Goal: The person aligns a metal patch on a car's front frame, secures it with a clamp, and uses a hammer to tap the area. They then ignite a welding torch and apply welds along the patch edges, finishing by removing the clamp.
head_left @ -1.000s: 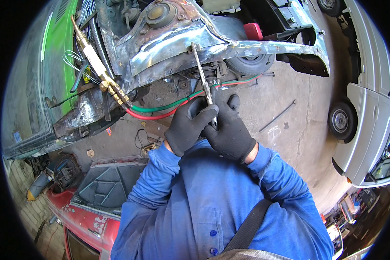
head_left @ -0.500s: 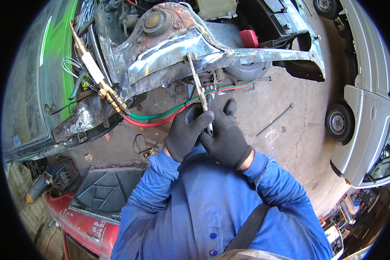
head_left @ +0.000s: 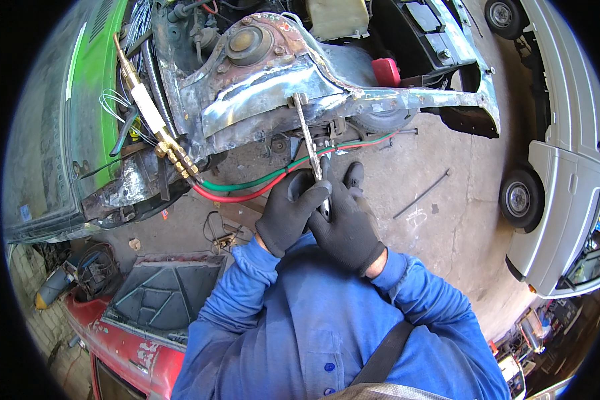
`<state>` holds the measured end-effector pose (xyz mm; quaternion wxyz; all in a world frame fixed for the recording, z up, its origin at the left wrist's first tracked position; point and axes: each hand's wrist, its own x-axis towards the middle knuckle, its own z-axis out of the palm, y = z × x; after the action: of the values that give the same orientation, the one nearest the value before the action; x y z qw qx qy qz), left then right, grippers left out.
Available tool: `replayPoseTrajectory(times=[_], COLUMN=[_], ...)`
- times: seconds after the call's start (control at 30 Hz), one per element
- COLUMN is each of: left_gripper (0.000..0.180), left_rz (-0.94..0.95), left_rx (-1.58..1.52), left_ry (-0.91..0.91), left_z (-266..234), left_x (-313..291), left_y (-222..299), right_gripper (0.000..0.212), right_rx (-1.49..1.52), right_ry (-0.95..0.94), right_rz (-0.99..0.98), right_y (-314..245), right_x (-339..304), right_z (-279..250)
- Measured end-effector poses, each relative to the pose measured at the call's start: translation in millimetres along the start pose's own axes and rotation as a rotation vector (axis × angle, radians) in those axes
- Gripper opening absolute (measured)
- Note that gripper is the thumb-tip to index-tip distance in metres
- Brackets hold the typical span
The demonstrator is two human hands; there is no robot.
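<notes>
Left hand [head_left: 287, 215] and right hand [head_left: 348, 227], both gloved, are closed around the near end of 1 long metal tool [head_left: 309, 141]; its far end meets the metal panel [head_left: 263, 101]; left lies 1 torch [head_left: 147, 109]; right, 1 silver vehicle [head_left: 559, 207].

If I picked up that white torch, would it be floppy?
The torch is probably stiff, being so straight. It may feel heavy, given the chunky brass-coloured fittings. Its red hose and green hose would likely flop and tug, since they hang in curves.
</notes>
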<state>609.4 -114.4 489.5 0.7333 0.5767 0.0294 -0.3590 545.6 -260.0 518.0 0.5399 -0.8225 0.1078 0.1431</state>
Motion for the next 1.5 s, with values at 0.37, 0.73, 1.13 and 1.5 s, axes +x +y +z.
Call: replayPoseTrajectory(times=[0.37, 0.73, 1.13, 1.5], left_gripper=[0.059, 0.049, 0.064, 0.061], left_rz=[-0.051, 0.269, 0.318, 0.319], left_rx=[-0.135, -0.361, 0.181, -0.081], left_ry=[0.204, 0.389, 0.314, 0.256], left_z=[-25, -30, -47, -51], left_x=[11, 69, 66, 65], left_y=[12, 24, 2, 0], right_gripper=[0.078, 0.079, 0.083, 0.078], right_rx=[-0.105, -0.007, -0.008, -0.098], right_ry=[0.015, -0.024, -0.109, 0.013], right_rz=[-0.044, -0.033, 0.078, -0.005], right_y=[8, -2, -5, 6], right_x=[3, 5, 10, 12], right_z=[-4, -14, -15, 3])
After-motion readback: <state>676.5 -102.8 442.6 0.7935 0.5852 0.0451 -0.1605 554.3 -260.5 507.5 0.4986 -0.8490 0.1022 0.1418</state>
